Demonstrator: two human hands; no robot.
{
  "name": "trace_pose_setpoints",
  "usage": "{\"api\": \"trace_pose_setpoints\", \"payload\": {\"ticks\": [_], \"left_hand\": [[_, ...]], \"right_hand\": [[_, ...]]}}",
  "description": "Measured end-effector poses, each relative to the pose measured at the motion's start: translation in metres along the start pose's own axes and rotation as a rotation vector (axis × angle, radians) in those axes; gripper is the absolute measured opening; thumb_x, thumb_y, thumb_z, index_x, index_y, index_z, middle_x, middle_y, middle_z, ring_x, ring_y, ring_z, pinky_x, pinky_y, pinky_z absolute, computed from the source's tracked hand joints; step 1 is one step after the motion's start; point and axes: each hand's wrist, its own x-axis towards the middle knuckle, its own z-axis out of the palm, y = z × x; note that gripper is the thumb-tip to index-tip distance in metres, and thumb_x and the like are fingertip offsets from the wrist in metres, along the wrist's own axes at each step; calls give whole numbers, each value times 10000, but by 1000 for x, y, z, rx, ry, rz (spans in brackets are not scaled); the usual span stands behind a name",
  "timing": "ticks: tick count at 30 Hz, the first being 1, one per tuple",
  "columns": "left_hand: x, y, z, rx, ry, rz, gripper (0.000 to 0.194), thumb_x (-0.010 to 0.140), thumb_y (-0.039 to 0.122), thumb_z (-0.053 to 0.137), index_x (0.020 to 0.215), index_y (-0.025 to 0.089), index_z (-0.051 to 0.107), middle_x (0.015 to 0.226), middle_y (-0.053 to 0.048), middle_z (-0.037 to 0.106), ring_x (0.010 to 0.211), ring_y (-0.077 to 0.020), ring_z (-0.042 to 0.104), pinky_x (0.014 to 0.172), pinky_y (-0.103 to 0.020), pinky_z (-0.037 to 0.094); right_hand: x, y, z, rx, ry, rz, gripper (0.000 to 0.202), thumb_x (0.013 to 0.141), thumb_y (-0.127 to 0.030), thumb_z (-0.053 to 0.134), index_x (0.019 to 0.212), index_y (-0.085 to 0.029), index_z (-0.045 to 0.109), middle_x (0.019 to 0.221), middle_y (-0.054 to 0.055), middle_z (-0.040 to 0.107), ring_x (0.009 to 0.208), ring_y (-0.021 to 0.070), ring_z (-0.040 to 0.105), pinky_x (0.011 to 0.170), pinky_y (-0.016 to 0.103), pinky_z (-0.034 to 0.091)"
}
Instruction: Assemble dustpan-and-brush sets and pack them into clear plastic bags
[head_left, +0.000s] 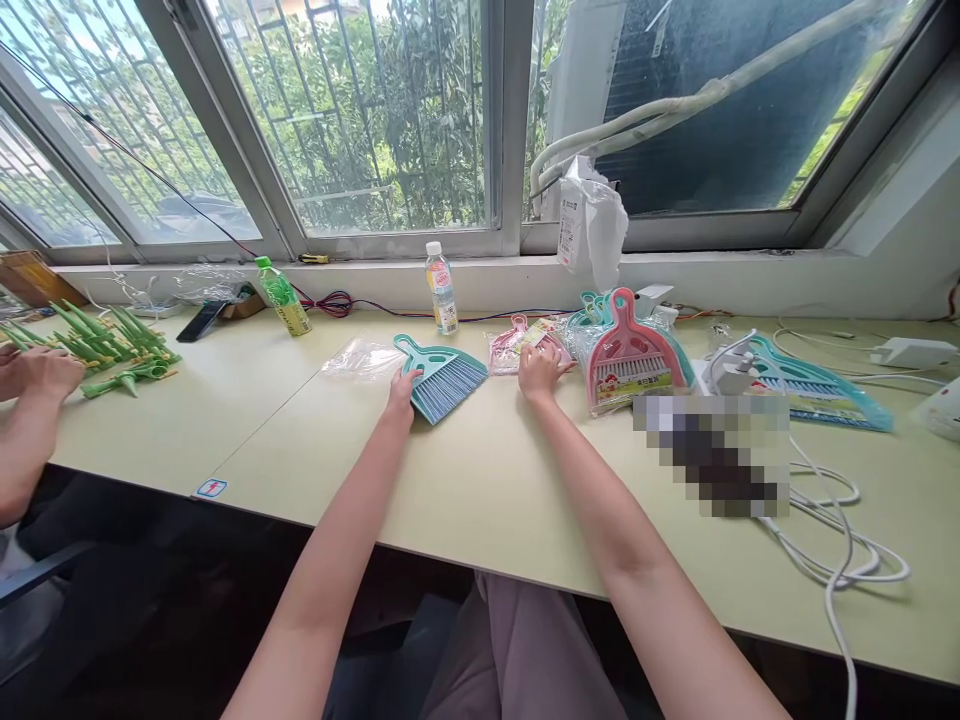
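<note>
My left hand (403, 395) grips the left edge of a teal dustpan and brush set (442, 372), which lies on the table with its dark bristles facing me. A little to the right, my right hand (541, 372) has its fingers curled over a small pink dustpan set (507, 350) in clear wrap; part of that set is hidden beneath the hand. Beside it stands a stack of wrapped sets, with a larger pink dustpan (624, 345) in front and teal ones behind. Crumpled clear plastic (361, 358) lies left of the teal set.
Along the window sit a green-capped bottle (283, 297) and a white-capped bottle (442, 290). White cables (840, 560) loop at right, near another wrapped teal set (817, 385). At far left, another person's hands (45, 375) are by green pointed pieces (120, 340).
</note>
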Motion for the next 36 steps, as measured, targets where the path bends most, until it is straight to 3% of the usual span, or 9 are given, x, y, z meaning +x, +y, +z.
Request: {"api": "trace_pose_setpoints", "payload": {"ticks": [5, 12, 19, 24, 28, 32, 36], "left_hand": [[4, -2, -1, -3, 10, -7, 246, 686, 83, 611, 903, 196, 595, 786, 5, 638, 653, -126, 621, 727, -289, 529], [10, -7, -5, 10, -15, 14, 235, 679, 106, 635, 895, 191, 593, 820, -11, 646, 698, -133, 629, 746, -280, 520], [12, -8, -6, 16, -4, 4, 249, 672, 113, 642, 901, 195, 589, 840, -12, 639, 683, -139, 635, 746, -303, 523], [14, -8, -3, -7, 16, -14, 225, 699, 86, 600, 900, 186, 583, 818, -10, 644, 691, -141, 642, 744, -303, 534], [13, -7, 0, -33, 29, -21, 151, 738, 116, 595, 877, 171, 579, 785, -10, 636, 640, -128, 625, 705, -284, 534], [14, -8, 0, -53, 18, -30, 145, 750, 145, 615, 889, 175, 586, 782, -8, 645, 641, -126, 635, 714, -275, 536], [17, -11, -3, -40, 1, -35, 164, 743, 181, 650, 896, 174, 590, 786, -8, 650, 651, -132, 652, 733, -287, 541]], "right_hand": [[-1, -2, 3, -136, -197, -63, 521, 963, -520, 295, 1372, -278, 510, 1539, 171, 293, 1451, 367, 119, 1046, 729, 40], [2, 3, 5, -162, -290, -48, 580, 981, -494, 215, 1439, -203, 420, 1561, 159, 265, 1457, 359, 118, 1076, 709, 31], [-3, -2, 0, -118, -308, -89, 483, 961, -489, 351, 1386, -305, 490, 1544, 116, 308, 1426, 403, 124, 1031, 733, 29], [-4, -3, 0, -144, -320, -125, 484, 919, -542, 416, 1319, -315, 565, 1556, 105, 282, 1414, 446, 142, 1012, 762, -1], [-3, -1, 3, -175, -310, -159, 511, 922, -546, 371, 1348, -317, 535, 1547, 65, 326, 1413, 444, 166, 1025, 763, -39], [-5, -3, 2, -193, -276, -198, 561, 924, -521, 351, 1394, -246, 486, 1523, 72, 377, 1418, 430, 176, 1048, 747, -40], [-9, -9, -9, -172, -123, -295, 584, 945, -397, 331, 1487, -183, 313, 1529, 97, 364, 1433, 351, 203, 1089, 703, -4]]}}
